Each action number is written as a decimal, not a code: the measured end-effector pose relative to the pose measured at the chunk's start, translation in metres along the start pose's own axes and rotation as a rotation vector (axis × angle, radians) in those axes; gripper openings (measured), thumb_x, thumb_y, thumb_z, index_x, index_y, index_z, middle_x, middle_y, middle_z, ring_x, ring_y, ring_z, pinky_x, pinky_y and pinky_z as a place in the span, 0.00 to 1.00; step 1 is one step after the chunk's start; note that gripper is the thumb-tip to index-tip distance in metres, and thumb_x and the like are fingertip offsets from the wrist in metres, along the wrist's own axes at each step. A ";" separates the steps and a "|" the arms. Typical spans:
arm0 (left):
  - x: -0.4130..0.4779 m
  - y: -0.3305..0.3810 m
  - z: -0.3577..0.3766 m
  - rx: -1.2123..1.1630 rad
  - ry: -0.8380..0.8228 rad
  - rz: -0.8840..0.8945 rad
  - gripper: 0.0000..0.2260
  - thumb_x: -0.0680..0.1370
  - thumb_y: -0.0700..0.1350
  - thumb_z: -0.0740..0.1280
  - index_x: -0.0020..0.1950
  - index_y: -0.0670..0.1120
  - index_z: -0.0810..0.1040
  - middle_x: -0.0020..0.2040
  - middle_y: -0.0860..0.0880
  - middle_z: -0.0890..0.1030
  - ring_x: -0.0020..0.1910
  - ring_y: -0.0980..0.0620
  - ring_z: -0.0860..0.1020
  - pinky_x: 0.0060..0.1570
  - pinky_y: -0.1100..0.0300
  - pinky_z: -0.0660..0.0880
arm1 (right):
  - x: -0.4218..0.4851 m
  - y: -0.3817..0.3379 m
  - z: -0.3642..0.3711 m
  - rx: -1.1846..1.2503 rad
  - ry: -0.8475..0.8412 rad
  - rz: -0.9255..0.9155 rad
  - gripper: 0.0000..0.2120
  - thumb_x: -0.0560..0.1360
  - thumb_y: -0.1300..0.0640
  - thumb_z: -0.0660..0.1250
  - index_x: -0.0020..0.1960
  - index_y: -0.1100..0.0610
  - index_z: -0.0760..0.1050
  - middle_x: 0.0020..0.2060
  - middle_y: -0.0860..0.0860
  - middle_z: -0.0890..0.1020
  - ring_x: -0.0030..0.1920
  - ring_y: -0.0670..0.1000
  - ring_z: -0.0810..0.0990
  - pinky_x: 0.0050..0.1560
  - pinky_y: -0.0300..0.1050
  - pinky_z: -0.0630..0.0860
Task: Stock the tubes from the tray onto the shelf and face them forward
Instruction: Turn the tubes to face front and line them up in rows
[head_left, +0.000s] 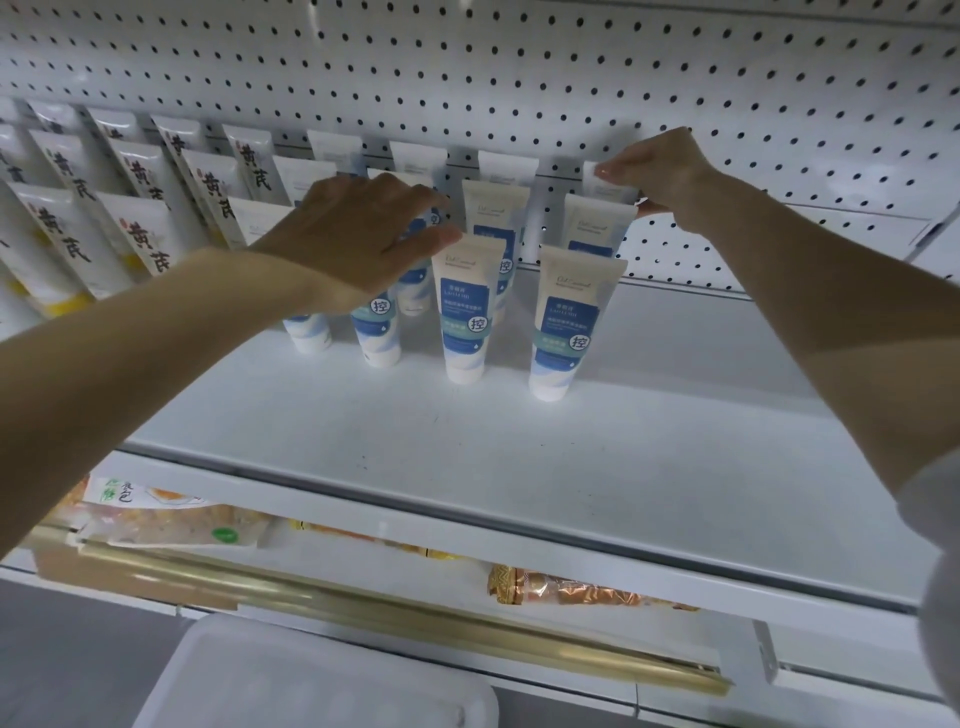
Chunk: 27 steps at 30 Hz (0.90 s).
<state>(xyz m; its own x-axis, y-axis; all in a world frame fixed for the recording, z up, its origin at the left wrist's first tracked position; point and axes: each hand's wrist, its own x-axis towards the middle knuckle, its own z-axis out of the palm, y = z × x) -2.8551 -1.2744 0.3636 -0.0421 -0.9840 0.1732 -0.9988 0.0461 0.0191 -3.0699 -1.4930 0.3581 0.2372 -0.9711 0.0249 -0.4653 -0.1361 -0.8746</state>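
Several white-and-blue tubes stand cap-down in rows on the white shelf (519, 447), labels facing me; the front two are a tube (466, 306) and a tube (570, 322). My left hand (358, 234) lies over the tops of the left blue tubes, fingers spread and touching them. My right hand (665, 174) pinches the top edge of the back-right tube (602, 182) against the pegboard. The white tray (322, 675) sits below, at the bottom edge, and looks empty.
White tubes with black and yellow lettering (67, 228) fill the shelf's left side. A pegboard back wall (571, 78) rises behind. The shelf to the right of the blue tubes is bare. Snack packets (171, 525) lie on the lower shelf behind a gold rail (415, 618).
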 end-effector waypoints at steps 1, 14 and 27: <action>0.001 0.000 0.000 -0.001 0.001 0.000 0.36 0.73 0.65 0.40 0.74 0.48 0.62 0.67 0.43 0.71 0.64 0.41 0.69 0.65 0.45 0.62 | 0.001 0.000 0.001 -0.006 0.000 0.002 0.11 0.72 0.58 0.72 0.53 0.59 0.79 0.51 0.54 0.79 0.42 0.50 0.81 0.26 0.34 0.76; 0.003 -0.007 0.008 0.052 -0.013 0.019 0.39 0.71 0.67 0.38 0.73 0.47 0.64 0.64 0.44 0.73 0.58 0.43 0.72 0.62 0.46 0.64 | 0.008 -0.004 0.008 -0.034 -0.007 -0.024 0.14 0.72 0.56 0.73 0.56 0.59 0.78 0.49 0.53 0.79 0.37 0.44 0.79 0.26 0.32 0.74; 0.002 -0.014 0.009 0.045 -0.016 0.013 0.37 0.72 0.67 0.39 0.74 0.49 0.61 0.69 0.45 0.70 0.66 0.41 0.68 0.66 0.45 0.61 | 0.005 -0.004 0.009 -0.025 -0.035 -0.038 0.12 0.73 0.57 0.72 0.54 0.60 0.78 0.45 0.52 0.79 0.36 0.44 0.79 0.28 0.33 0.74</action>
<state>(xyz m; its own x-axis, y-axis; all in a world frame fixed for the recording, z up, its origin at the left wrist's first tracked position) -2.8419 -1.2787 0.3553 -0.0552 -0.9860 0.1576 -0.9983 0.0515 -0.0272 -3.0593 -1.4953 0.3578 0.2846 -0.9578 0.0404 -0.4765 -0.1779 -0.8610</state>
